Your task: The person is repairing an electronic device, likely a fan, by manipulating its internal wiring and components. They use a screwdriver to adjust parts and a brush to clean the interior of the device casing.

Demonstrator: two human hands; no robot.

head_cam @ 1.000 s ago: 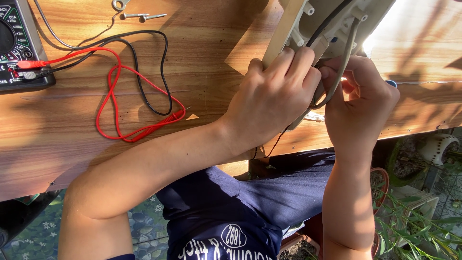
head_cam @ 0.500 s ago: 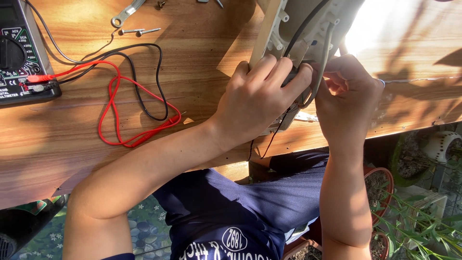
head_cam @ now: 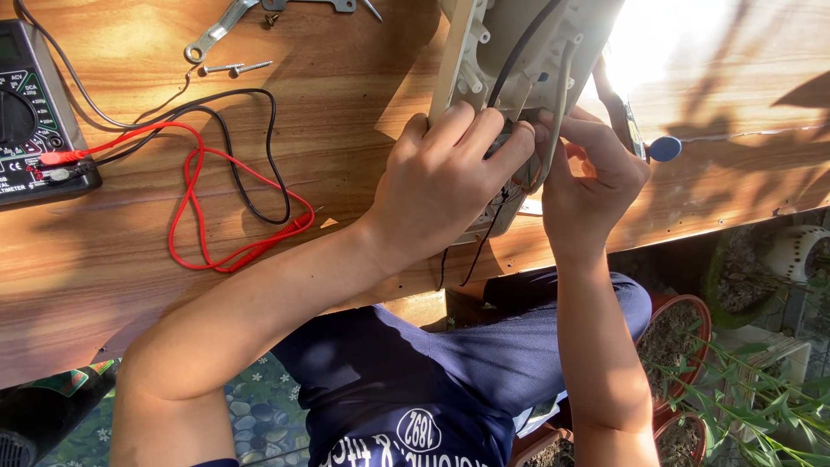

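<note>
both hands point(head_cam: 519, 173) on a pale plastic housing point(head_cam: 519, 52) with wires, wooden table point(head_cam: 346, 104), multimeter point(head_cam: 35, 112) at left

**Wooden table and what lies on it**

The table point(head_cam: 346, 104) has a warm wood-grain top, with sun glare toward its far right. At the left edge sits a black multimeter point(head_cam: 35, 112). Its red lead point(head_cam: 199, 207) and black lead point(head_cam: 251, 164) loop across the left half of the top. Near the far edge lie a metal wrench point(head_cam: 216, 30) and two screws point(head_cam: 238, 67). An opened pale plastic housing point(head_cam: 519, 69) rests from the far edge toward the near edge.
</note>
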